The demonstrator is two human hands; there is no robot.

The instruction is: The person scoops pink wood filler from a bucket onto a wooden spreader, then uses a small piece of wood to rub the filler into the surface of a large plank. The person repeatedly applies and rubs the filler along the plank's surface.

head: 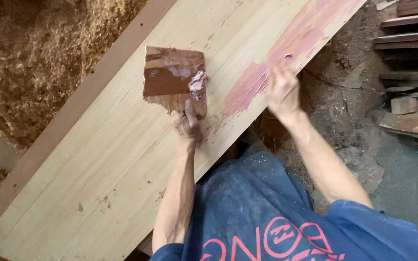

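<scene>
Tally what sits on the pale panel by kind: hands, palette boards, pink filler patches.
Hands: 2, left hand gripping the board, right hand on the filler
Reddish palette board: 1
Pink filler patch: 1
Total: 4, all on the pale wooden panel

Under my hands is a long pale wooden board [122, 159], lying diagonally from lower left to upper right. Along its far edge runs a brown strip [73, 104]. On the board lies a small flat wood scrap [170, 79], dark reddish-brown, with a lump of pinkish-white putty [197, 83] on its right side. My left hand [186, 121] touches the lower edge of this scrap. To the right, a wide smear of pink filler [276, 55] covers the board surface, and my right hand [282, 89] rests on it. Some small reddish spots are near the lower left part.
</scene>
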